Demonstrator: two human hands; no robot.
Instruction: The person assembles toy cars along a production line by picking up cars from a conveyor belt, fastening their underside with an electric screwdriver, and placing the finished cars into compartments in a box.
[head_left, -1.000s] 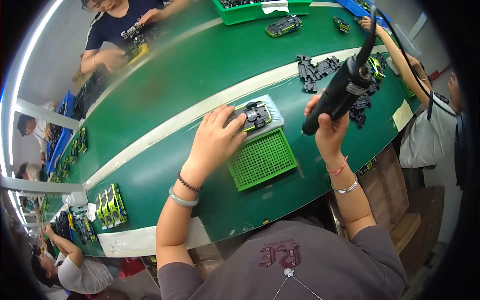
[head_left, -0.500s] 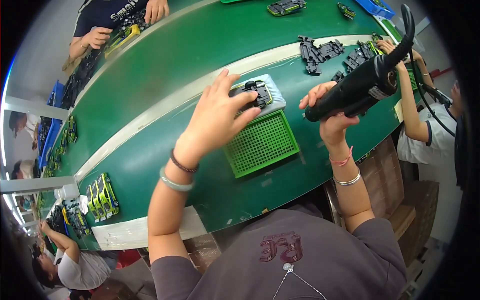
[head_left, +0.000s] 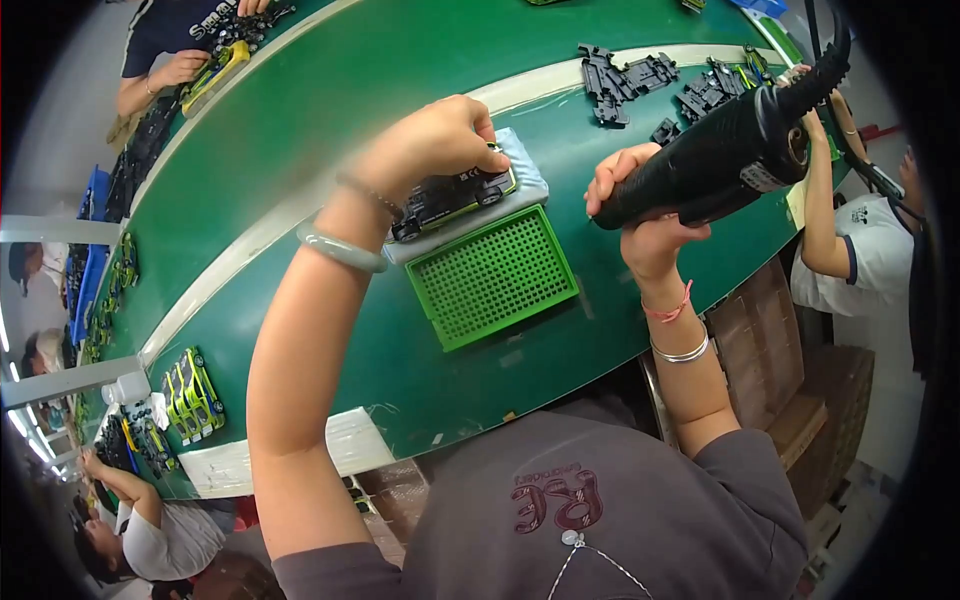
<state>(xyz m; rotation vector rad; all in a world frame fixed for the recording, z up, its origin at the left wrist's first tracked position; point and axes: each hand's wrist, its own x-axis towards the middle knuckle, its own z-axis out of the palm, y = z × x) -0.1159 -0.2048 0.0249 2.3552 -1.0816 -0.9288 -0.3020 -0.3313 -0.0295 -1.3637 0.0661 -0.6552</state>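
Note:
My left hand (head_left: 450,138) bends over a black and lime-green toy car (head_left: 445,205), its fingers closed on the car's right end. The car rests with its black underside up on a light-blue cloth pad (head_left: 530,178), and my hand and wrist hide its far side. Out to the right, my right hand (head_left: 655,247) wraps round a black electric screwdriver (head_left: 700,160) with a thick cable at its top. The screwdriver is tilted, its lower end apart from the car. A green perforated basket (head_left: 490,275) lies just nearer than the pad.
Black chassis parts (head_left: 610,85) are piled at the far right, before a co-worker's arm (head_left: 820,190). Lime-green toy cars (head_left: 193,393) stand in a row at the left. Across the green table (head_left: 400,60), another person's hand (head_left: 183,68) handles a yellow tool or fixture.
My left hand has gone from spread fingers to a closed grip on the car, which now shows turned and shifted left. The right hand still holds the screwdriver. The view has shifted slightly.

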